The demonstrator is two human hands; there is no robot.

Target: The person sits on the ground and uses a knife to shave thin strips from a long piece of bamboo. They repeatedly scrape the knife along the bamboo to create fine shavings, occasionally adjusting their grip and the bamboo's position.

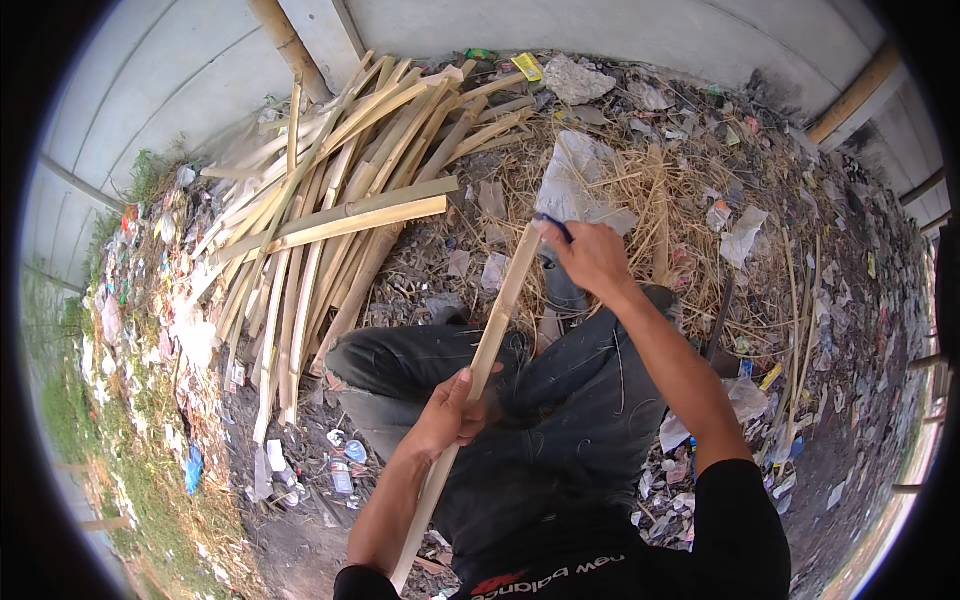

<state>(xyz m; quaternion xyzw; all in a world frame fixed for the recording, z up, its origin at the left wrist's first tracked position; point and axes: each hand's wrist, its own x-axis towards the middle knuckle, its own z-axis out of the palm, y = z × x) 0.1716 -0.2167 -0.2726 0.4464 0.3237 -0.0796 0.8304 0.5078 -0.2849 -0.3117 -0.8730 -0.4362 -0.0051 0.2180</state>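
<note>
A long pale bamboo strip slants across my lap, its far end up by my right hand and its near end down past my left forearm. My left hand is closed around its middle, thumb on top. At the far end my right hand grips a small dark blue tool against the strip. Most of that tool is hidden by my fingers, so I cannot make out its kind. My crossed legs in dark trousers lie beneath the strip.
A large pile of split bamboo strips lies to the far left. Thin straw-like shavings and a grey-white sheet are ahead of me. Litter covers the ground. A pale panel wall with bamboo posts stands behind.
</note>
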